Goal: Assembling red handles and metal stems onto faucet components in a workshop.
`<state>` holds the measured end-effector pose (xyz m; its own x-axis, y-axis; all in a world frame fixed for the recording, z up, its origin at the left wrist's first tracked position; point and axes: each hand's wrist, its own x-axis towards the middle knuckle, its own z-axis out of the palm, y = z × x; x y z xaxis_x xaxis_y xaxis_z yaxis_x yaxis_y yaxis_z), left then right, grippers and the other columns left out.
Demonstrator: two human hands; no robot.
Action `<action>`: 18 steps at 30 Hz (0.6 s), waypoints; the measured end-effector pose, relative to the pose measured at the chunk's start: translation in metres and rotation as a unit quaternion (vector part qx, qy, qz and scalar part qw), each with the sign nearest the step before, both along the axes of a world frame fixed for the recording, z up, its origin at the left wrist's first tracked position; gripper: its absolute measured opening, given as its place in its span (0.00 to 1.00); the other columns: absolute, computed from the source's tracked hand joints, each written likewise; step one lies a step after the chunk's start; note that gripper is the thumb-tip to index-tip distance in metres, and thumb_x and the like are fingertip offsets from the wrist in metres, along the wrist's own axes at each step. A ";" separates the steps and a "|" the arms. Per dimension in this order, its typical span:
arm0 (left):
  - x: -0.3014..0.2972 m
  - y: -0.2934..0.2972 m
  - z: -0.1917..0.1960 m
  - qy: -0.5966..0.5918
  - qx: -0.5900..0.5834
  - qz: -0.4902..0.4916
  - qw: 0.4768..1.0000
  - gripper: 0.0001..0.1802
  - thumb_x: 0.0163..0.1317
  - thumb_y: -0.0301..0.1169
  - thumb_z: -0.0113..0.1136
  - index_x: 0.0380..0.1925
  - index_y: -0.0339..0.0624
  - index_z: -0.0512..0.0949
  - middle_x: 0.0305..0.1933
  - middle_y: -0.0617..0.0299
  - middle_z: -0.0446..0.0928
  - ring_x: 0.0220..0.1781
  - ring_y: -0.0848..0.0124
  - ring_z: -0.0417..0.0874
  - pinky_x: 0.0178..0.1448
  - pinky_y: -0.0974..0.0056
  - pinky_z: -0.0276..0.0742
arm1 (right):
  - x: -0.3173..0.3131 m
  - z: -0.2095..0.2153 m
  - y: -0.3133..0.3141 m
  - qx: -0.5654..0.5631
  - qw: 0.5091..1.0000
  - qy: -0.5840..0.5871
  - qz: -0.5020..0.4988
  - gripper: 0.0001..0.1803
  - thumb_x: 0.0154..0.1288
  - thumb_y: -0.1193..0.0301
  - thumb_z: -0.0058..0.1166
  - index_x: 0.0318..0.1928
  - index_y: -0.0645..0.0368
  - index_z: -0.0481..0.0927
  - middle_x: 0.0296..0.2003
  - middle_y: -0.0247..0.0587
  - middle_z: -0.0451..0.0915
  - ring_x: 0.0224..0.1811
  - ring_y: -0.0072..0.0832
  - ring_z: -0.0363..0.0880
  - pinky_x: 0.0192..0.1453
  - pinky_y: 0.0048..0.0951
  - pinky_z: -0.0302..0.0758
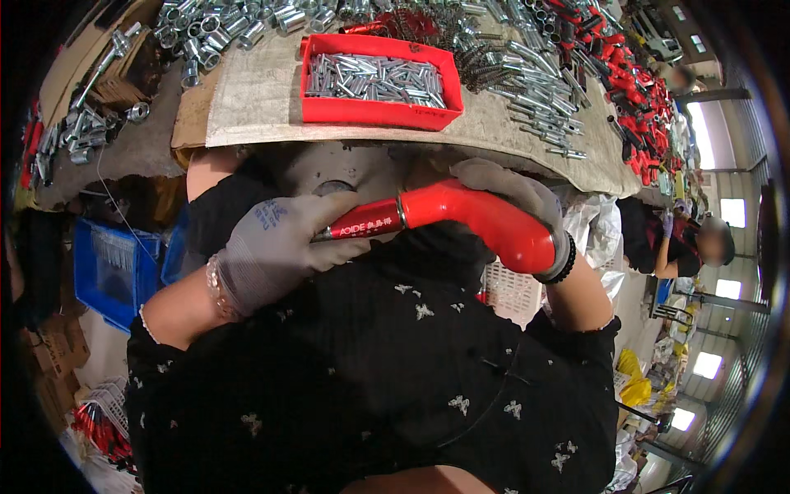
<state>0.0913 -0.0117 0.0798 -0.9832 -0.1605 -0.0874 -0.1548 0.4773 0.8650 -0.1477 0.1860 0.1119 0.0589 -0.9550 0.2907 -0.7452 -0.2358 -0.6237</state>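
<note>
Both of my gloved hands hold one red tool across my lap, in front of the table edge. Its glossy, curved plastic handle (494, 226) bends down to the right. A straight red metallic tube (374, 219) with pale print meets it at a dark ring. My left hand (284, 239) is closed around the left end of the tube, where a bit of bare metal shows by the fingers. Over the top and right end of the curved handle, my right hand (514, 188) is wrapped, its fingertips partly hidden behind it.
On the cloth-covered table (255, 99) stands a red box (378, 114) of small metal pins. Metal sleeves (214, 37), springs, rods (543, 103) and red parts (638, 99) lie around it. A blue crate (115, 272) is at left; another person (675, 243) sits at far right.
</note>
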 end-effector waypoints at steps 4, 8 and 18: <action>0.004 0.005 -0.014 0.060 -0.091 0.024 0.994 0.24 0.60 0.43 0.67 0.51 0.41 0.78 0.38 0.47 0.81 0.41 0.50 0.84 0.43 0.54 0.78 | 0.003 -0.007 0.000 0.019 0.999 -0.032 -0.039 0.26 0.57 0.71 0.68 0.55 0.64 0.74 0.50 0.51 0.82 0.49 0.44 0.85 0.53 0.36 0.80; 0.007 0.009 -0.018 0.073 -0.247 0.055 0.965 0.25 0.60 0.44 0.66 0.52 0.40 0.78 0.35 0.48 0.79 0.37 0.49 0.82 0.39 0.52 0.76 | 0.007 0.005 0.000 0.104 0.991 0.014 -0.077 0.28 0.59 0.65 0.67 0.56 0.66 0.73 0.47 0.49 0.83 0.47 0.43 0.85 0.51 0.35 0.79; -0.003 0.001 -0.017 0.070 -0.112 0.040 0.990 0.25 0.60 0.43 0.66 0.52 0.38 0.78 0.39 0.47 0.81 0.42 0.48 0.83 0.43 0.53 0.77 | 0.032 -0.010 -0.011 -0.089 0.977 -0.025 -0.192 0.46 0.57 0.66 0.67 0.71 0.67 0.58 0.42 0.58 0.82 0.43 0.50 0.83 0.49 0.38 0.78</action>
<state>0.0879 -0.0112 0.0624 -0.9663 -0.2389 0.0959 -0.0860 0.6505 0.7547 -0.1155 0.1747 0.1019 -0.3128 -0.8373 0.4485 -0.7703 -0.0526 -0.6355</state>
